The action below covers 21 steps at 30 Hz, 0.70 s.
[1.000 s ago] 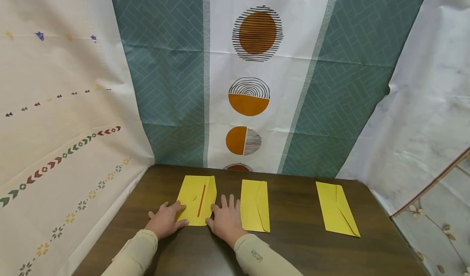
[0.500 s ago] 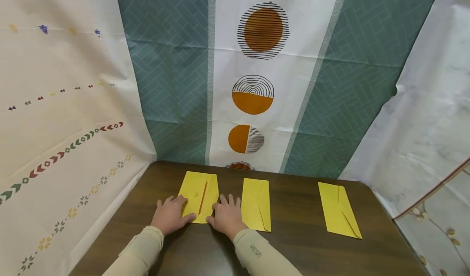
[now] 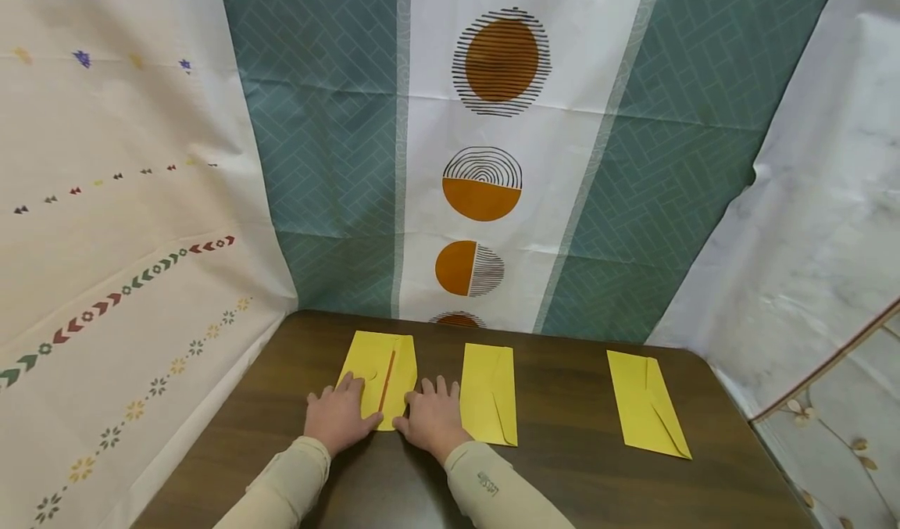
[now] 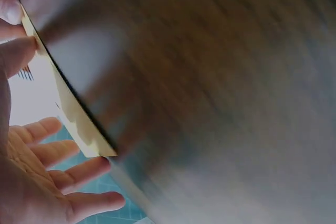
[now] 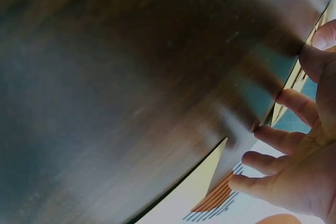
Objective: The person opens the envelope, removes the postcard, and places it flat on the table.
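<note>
partly out of view behind the hands (image 3: 340, 416): leftmost yellow envelope (image 3: 376, 361)

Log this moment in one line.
left hand: on leftmost envelope | right hand: touching its right edge | middle envelope, rightmost envelope: on table

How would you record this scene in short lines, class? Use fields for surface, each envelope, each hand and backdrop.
Surface: dark wooden table
Left envelope: yellow, widest-looking, showing a red strip
Middle envelope: yellow, lying flat, narrower
Right envelope: yellow, lying flat, set well apart
Left hand: on the left envelope's near left part
Right hand: at the left envelope's right edge
Backdrop: patterned cloth
</note>
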Each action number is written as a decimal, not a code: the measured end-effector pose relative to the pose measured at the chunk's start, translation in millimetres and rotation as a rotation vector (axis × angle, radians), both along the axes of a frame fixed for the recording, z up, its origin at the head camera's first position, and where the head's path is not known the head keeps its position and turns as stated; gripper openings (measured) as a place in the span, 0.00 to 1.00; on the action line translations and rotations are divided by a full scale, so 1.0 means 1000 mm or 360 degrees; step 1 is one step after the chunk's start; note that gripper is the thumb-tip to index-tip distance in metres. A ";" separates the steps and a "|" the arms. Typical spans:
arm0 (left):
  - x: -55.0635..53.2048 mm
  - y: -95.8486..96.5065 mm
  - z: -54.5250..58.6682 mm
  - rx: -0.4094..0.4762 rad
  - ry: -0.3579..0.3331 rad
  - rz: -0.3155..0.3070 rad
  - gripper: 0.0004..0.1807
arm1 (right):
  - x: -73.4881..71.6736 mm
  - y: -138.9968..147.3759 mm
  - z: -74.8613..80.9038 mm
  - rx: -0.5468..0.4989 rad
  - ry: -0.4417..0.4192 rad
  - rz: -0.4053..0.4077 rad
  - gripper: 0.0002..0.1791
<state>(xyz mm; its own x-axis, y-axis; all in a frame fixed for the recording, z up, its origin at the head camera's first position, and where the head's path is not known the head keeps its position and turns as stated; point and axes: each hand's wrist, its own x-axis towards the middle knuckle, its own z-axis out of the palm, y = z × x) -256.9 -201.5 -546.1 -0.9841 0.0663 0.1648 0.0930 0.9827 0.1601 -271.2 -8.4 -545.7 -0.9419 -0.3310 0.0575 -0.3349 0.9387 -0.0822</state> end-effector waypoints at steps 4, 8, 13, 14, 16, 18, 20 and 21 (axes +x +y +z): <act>0.000 0.006 0.002 0.0042 -0.0015 0.0017 0.37 | 0.002 0.001 0.002 0.0005 0.0008 0.0000 0.28; 0.002 0.011 0.004 0.0098 -0.0001 0.0030 0.35 | 0.003 0.001 0.002 -0.0004 0.0026 0.0002 0.28; 0.002 0.014 0.002 0.0170 0.0005 0.0035 0.35 | 0.003 0.001 0.001 -0.0027 0.0005 0.0003 0.29; 0.002 0.014 0.002 0.0177 0.0010 0.0033 0.35 | 0.004 0.001 0.000 -0.0035 0.0005 0.0003 0.29; 0.001 0.014 0.002 0.0188 0.0025 0.0025 0.35 | 0.004 0.001 0.001 -0.0042 0.0012 0.0000 0.29; 0.001 0.013 0.002 0.0212 0.0033 0.0020 0.35 | 0.005 0.002 0.001 -0.0052 0.0040 0.0001 0.29; 0.001 0.013 0.003 0.0245 0.0029 0.0017 0.34 | 0.005 0.002 0.002 -0.0066 0.0056 0.0002 0.29; 0.001 0.013 0.003 0.0258 0.0023 0.0015 0.34 | 0.006 0.003 0.002 -0.0076 0.0060 0.0003 0.29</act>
<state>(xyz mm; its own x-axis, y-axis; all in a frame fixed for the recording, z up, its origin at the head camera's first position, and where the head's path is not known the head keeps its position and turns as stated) -255.7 -188.9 -542.9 -0.9820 0.0287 0.1868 0.0875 0.9450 0.3152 -265.3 -5.6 -543.2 -0.9381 -0.3290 0.1085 -0.3405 0.9333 -0.1141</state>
